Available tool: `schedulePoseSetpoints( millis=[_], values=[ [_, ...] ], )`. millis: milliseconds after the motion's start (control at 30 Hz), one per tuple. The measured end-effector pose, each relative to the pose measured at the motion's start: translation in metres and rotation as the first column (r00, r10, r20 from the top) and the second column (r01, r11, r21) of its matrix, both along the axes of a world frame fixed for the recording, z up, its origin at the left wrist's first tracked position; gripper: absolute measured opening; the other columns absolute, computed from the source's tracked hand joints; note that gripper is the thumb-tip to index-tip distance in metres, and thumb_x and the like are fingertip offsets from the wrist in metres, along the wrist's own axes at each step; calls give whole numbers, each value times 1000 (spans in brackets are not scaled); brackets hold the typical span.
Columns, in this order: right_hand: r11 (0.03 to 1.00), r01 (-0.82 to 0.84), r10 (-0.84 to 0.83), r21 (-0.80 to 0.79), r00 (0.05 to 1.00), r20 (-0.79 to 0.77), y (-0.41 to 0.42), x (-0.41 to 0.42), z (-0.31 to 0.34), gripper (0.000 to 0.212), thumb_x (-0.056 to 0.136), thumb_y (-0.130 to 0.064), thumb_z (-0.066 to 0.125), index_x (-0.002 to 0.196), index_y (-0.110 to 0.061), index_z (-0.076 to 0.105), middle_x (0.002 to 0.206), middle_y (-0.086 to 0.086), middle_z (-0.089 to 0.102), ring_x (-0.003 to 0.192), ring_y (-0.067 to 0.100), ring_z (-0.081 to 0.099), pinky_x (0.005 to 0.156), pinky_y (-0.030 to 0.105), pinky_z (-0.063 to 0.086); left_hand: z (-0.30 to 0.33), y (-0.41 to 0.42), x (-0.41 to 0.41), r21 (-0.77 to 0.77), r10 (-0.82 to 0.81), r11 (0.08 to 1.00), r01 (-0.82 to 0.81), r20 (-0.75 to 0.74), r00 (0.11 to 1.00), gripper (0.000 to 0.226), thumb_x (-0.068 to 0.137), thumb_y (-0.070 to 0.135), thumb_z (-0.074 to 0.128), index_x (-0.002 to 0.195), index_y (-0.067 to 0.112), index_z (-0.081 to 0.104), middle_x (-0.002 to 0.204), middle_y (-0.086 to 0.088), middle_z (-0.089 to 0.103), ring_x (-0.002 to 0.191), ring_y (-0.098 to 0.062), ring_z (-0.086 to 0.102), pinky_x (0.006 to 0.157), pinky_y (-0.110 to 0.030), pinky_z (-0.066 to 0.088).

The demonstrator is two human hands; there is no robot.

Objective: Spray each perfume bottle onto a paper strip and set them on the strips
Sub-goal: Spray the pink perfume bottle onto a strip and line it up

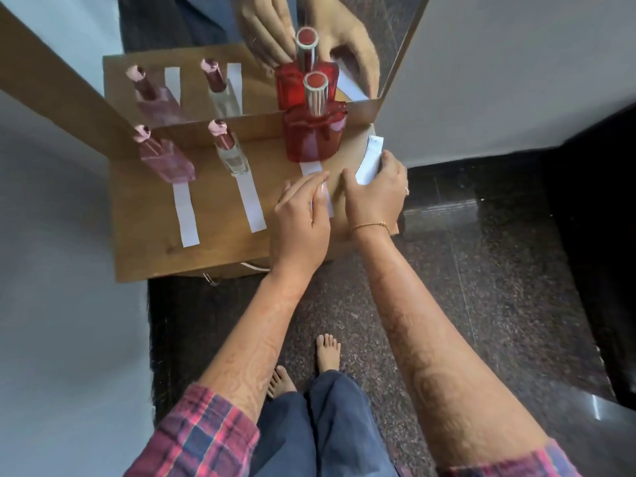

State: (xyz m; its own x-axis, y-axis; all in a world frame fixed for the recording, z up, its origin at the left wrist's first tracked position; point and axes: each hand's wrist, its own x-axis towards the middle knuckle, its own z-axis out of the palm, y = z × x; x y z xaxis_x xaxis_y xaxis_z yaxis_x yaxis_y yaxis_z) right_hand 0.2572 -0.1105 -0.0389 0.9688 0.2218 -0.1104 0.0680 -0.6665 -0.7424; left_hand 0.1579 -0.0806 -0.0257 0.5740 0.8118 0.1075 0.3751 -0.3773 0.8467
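Observation:
Three perfume bottles stand on a wooden shelf (144, 235), each on the far end of a white paper strip. The pink bottle (165, 160) is on the left strip (186, 218). In the middle, a clear bottle (232, 154) rests on its strip (253, 204). At the right, the red bottle (311, 132) covers the top of a third strip (311, 168). My left hand (299, 218) lies over that strip's near part, fingers together. My right hand (375, 191) holds a stack of spare paper strips (370, 160) at the shelf's right edge.
A mirror (241, 36) behind the shelf reflects the bottles, strips and hands. A white wall (499, 80) rises to the right. Dark speckled floor (481, 270) lies below, with my bare feet (327, 352) on it.

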Motion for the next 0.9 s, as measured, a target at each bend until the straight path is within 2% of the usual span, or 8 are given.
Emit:
schedulePoseSetpoints(
  millis=[167,333,433,533,633,700,900],
  values=[
    [997,-26,28,67,999,-28,-3,2,1,48,85,-12,58,133,-9,50,135,5,56,126,19,49,99,20,32,-1,4,0,-15,3,1000,-3,-17,1000,30,94,11,43,111,4,67,113,-10,69,107,-19,59,99,-49,44],
    [997,-71,72,43,997,-2,-9,2,-1,43,91,-8,50,134,-9,50,141,7,52,131,20,46,107,22,30,0,6,3,-27,20,999,-20,-6,1000,30,95,12,43,113,6,66,116,-8,68,112,-19,59,101,-45,44],
    [997,-71,71,3,997,31,-9,4,-2,42,91,-12,51,133,-11,52,140,5,53,129,19,48,104,21,31,2,9,4,-23,31,999,-31,-5,1000,30,96,11,43,115,6,65,119,-7,67,115,-18,57,103,-33,42],
    [1000,-25,24,15,998,55,-8,5,-2,40,89,-18,57,128,-13,57,131,1,60,122,16,54,99,20,36,0,11,4,-15,28,999,-28,-10,1000,30,96,11,43,115,5,65,119,-7,66,115,-18,57,98,-20,39],
    [995,41,-47,92,997,67,-5,7,-5,31,85,-20,62,116,-14,64,117,0,67,109,16,60,88,19,41,0,10,3,-21,33,999,-33,-4,999,30,96,12,43,115,6,65,119,-7,66,114,-17,58,99,-22,41],
    [990,76,-85,117,994,67,-3,8,-7,26,85,-20,62,110,-13,66,111,0,68,104,16,61,82,16,39,0,9,2,-27,39,999,-39,4,999,30,96,11,43,115,5,65,119,-7,67,114,-17,58,99,-23,42],
    [989,91,-101,114,991,85,-3,10,-8,25,85,-22,62,108,-12,66,108,0,70,101,16,62,82,18,41,-3,4,-7,-29,49,998,-50,-22,999,30,96,12,43,114,5,66,119,-9,67,120,-19,55,100,-22,38]
  ],
)
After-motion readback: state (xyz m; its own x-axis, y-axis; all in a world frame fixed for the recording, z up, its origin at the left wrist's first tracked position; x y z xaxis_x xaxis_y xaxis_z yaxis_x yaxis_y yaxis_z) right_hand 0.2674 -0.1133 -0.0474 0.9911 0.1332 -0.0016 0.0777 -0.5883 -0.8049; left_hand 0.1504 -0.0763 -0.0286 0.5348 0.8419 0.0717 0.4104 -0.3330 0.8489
